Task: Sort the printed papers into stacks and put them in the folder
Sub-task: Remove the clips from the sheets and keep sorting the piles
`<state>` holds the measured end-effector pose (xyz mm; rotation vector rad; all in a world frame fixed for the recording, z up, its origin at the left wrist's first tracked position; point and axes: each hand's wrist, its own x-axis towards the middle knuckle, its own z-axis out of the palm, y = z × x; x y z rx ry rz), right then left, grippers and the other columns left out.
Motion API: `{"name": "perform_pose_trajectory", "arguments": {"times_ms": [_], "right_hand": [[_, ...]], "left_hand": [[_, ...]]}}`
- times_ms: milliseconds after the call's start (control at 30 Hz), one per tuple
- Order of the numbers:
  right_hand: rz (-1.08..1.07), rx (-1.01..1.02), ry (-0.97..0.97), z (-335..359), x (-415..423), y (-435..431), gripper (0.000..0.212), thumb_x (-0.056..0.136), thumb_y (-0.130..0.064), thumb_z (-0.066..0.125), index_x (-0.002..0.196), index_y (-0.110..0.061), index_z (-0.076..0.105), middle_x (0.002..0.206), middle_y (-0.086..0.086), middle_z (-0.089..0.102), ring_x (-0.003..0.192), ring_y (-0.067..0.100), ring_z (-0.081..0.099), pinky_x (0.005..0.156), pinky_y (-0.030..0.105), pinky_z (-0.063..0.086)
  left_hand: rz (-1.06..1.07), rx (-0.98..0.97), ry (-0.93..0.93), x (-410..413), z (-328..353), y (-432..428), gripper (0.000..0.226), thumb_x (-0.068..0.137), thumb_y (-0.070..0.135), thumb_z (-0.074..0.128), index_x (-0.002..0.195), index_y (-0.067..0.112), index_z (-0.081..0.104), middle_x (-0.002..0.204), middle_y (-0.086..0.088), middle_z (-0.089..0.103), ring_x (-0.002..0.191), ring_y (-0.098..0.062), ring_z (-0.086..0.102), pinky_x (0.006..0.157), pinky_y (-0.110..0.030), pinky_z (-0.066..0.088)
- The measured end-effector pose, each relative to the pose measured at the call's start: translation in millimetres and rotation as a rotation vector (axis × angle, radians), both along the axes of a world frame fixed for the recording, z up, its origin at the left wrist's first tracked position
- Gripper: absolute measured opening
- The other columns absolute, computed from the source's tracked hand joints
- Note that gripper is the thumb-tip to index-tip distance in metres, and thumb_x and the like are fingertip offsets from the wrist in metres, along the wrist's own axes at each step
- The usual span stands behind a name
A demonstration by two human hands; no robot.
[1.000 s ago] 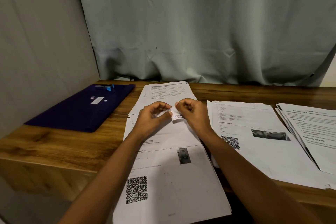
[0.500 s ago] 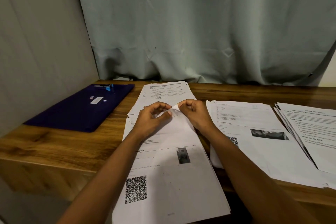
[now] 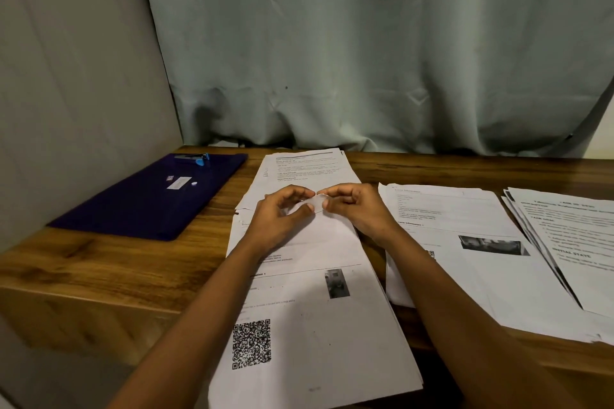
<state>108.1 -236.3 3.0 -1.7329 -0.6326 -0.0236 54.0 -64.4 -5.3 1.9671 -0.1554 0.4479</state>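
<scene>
Centrally, left hand [image 3: 277, 217] and right hand [image 3: 360, 212] pinch paper corner [image 3: 316, 203] between them.

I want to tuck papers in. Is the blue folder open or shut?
Shut. The folder lies flat on the table, its cover down and no papers showing inside.

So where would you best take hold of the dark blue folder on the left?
Probably grip the folder by its long right edge, coming from the right. It lies flat on the table, the wall crowds its left side, and a stapler sits on its far end.
</scene>
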Motion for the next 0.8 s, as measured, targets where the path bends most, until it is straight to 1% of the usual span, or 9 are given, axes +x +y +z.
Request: {"name": "perform_pose_trajectory", "arguments": {"times_ms": [67,167,233,333,433,533,600,700,800], "right_hand": [[-0.068,0.051,-0.011,-1,1,1,0.016,0.087,-0.015,0.067,0.102,-0.014,0.072,0.104,-0.001,0.07,0.093,0.009,0.065,0.082,0.017,0.051],[-0.189,0.131,0.004,-2,2,5,0.014,0.089,-0.015,0.065,0.1,-0.011,0.072,0.1,-0.001,0.07,0.09,0.01,0.065,0.075,0.014,0.051],[-0.222,0.208,0.042,-2,1,6,0.011,0.088,-0.014,0.066,0.097,-0.01,0.072,0.095,0.002,0.071,0.089,0.016,0.067,0.076,0.021,0.054],[-0.248,0.304,0.134,-3,0,6,0.007,0.087,-0.013,0.067,0.093,-0.012,0.07,0.094,0.005,0.072,0.089,0.021,0.069,0.081,0.033,0.057],[-0.214,0.417,0.295,-3,-1,5,0.01,0.088,-0.011,0.066,0.098,-0.011,0.068,0.102,0.009,0.071,0.093,0.026,0.069,0.086,0.044,0.056],[-0.175,0.497,0.385,1,-5,5,0.008,0.09,-0.006,0.062,0.094,-0.011,0.065,0.104,0.012,0.07,0.092,0.028,0.068,0.087,0.048,0.054],[-0.156,0.54,0.408,5,-9,4,0.008,0.091,-0.005,0.06,0.095,-0.01,0.064,0.106,0.014,0.069,0.094,0.031,0.068,0.088,0.05,0.053],[-0.145,0.547,0.393,9,-15,3,0.009,0.092,-0.007,0.059,0.098,-0.011,0.064,0.11,0.014,0.069,0.099,0.031,0.067,0.089,0.05,0.053],[-0.148,0.525,0.349,17,-24,4,0.011,0.095,-0.01,0.055,0.102,-0.011,0.062,0.111,0.011,0.069,0.102,0.03,0.066,0.092,0.049,0.052]], "left_hand": [[0.025,0.013,0.022,0,-1,0,0.023,0.091,0.029,0.064,0.114,0.031,0.062,0.123,0.016,0.058,0.107,0.004,0.053,0.092,-0.014,0.04],[0.175,0.156,0.015,2,-4,6,0.029,0.094,0.037,0.056,0.123,0.037,0.052,0.142,0.009,0.046,0.126,-0.008,0.04,0.114,-0.042,0.029],[0.341,0.254,-0.036,2,-3,12,0.036,0.095,0.037,0.053,0.13,0.033,0.048,0.144,0.002,0.044,0.132,-0.02,0.039,0.112,-0.053,0.031],[0.546,0.15,-0.039,-2,3,25,0.048,0.095,0.037,0.054,0.138,0.021,0.042,0.144,-0.004,0.042,0.133,-0.029,0.038,0.11,-0.051,0.035],[0.657,-0.088,0.016,-15,10,35,0.055,0.092,0.037,0.059,0.14,0.022,0.037,0.139,-0.005,0.046,0.123,-0.027,0.049,0.098,-0.045,0.048],[0.501,-0.429,0.15,-39,20,37,0.049,0.093,0.036,0.058,0.136,0.021,0.04,0.124,-0.003,0.058,0.098,-0.016,0.063,0.069,-0.028,0.055],[0.35,-0.595,0.278,-57,26,39,0.043,0.093,0.039,0.057,0.13,0.02,0.045,0.109,-0.005,0.067,0.087,-0.02,0.07,0.062,-0.032,0.058],[0.11,-0.583,0.303,-75,35,43,0.035,0.095,0.031,0.054,0.127,0.016,0.054,0.106,-0.007,0.072,0.09,-0.024,0.072,0.063,-0.035,0.06],[0.003,-0.58,0.225,-89,50,41,0.025,0.096,0.021,0.054,0.12,0.018,0.057,0.106,-0.007,0.073,0.091,-0.025,0.072,0.062,-0.034,0.059]]}}
